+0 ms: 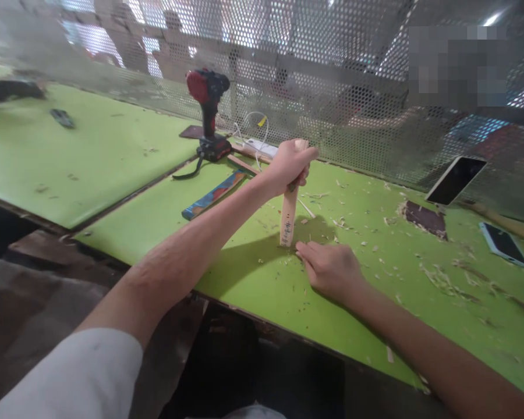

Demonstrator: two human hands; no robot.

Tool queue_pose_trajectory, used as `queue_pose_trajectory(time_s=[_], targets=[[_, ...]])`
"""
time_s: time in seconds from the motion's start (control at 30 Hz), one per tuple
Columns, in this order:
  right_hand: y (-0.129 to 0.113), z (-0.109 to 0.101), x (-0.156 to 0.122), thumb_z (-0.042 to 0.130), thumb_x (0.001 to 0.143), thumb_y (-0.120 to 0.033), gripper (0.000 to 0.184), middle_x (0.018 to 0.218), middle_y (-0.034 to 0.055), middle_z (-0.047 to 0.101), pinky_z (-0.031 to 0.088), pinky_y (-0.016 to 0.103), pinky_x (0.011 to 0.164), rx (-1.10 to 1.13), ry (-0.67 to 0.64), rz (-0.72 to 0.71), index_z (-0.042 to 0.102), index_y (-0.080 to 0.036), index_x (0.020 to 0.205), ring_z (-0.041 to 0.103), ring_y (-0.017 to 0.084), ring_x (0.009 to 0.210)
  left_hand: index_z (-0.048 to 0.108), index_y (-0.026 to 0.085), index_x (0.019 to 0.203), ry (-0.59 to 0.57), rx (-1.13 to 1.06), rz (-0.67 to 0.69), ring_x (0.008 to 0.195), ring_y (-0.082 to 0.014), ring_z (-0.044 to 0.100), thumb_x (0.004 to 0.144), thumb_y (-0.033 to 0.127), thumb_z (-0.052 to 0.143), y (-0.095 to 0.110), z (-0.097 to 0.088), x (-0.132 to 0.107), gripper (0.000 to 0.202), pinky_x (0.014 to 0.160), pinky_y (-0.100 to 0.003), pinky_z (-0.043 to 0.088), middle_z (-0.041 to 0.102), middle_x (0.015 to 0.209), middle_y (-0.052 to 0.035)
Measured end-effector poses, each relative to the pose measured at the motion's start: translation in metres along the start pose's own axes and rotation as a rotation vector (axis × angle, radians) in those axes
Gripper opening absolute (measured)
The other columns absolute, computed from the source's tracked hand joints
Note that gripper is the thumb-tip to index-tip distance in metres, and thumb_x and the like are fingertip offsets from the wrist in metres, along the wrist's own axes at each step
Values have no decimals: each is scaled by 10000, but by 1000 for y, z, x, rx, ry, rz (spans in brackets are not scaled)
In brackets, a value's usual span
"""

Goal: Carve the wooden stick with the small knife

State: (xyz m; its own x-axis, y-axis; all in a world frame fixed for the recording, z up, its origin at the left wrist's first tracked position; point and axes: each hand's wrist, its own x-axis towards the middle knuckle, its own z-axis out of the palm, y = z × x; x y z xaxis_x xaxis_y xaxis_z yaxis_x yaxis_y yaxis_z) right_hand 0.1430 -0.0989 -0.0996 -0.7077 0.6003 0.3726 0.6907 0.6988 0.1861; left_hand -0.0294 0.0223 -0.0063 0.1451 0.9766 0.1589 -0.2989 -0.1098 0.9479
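Note:
A pale flat strip of wood with dark handwriting near its lower end stands almost upright on the green tabletop. My left hand is closed around its upper part, and the top end shows above the fingers. A small dark patch is visible under that grip, too little to name. Close to the foot of the strip, my right hand lies on the table with its fingers pressed together. Whatever is in that pinch, if anything, is hidden. Wood crumbs lie about the fingertips.
A red and black cordless drill stands behind, near a white power strip. A blue painted strip lies left. Right are a propped phone, a light-blue-cased phone and shavings. A perforated metal screen backs the table.

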Motion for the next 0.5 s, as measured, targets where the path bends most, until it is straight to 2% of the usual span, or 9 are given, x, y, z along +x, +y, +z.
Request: queue_pose_trajectory(time_s=[0.17, 0.3, 0.4, 0.5], targets=[[2, 1, 6, 473, 1023, -152, 287, 696, 18, 698, 231, 256, 465, 32, 52, 46, 758, -130, 1008, 501, 107, 489, 351, 248, 716, 16, 56, 57, 370, -52, 362, 885, 94, 544, -4, 0, 1, 298, 395, -172, 285, 375, 461, 96], [1, -3, 14, 457, 1025, -133, 318, 705, 34, 698, 207, 248, 447, -49, 101, 145, 766, -104, 1099, 461, 97, 465, 398, 236, 758, 92, 121, 86, 373, -45, 375, 859, 94, 566, -2, 7, -3, 243, 412, -165, 295, 403, 476, 98], [0, -5, 15, 449, 1022, -137, 347, 638, 21, 657, 173, 262, 435, -103, 77, 163, 770, -115, 1153, 406, 98, 435, 416, 231, 796, 128, 121, 61, 384, -43, 385, 845, 97, 580, 0, 10, -4, 218, 420, -160, 284, 401, 493, 99], [0, -3, 14, 424, 1035, -142, 371, 627, 25, 660, 169, 264, 434, -105, 52, 149, 785, -133, 1121, 388, 95, 431, 423, 229, 804, 130, 126, 53, 390, -51, 390, 835, 89, 571, -1, 9, -1, 206, 414, -163, 289, 400, 487, 95]])
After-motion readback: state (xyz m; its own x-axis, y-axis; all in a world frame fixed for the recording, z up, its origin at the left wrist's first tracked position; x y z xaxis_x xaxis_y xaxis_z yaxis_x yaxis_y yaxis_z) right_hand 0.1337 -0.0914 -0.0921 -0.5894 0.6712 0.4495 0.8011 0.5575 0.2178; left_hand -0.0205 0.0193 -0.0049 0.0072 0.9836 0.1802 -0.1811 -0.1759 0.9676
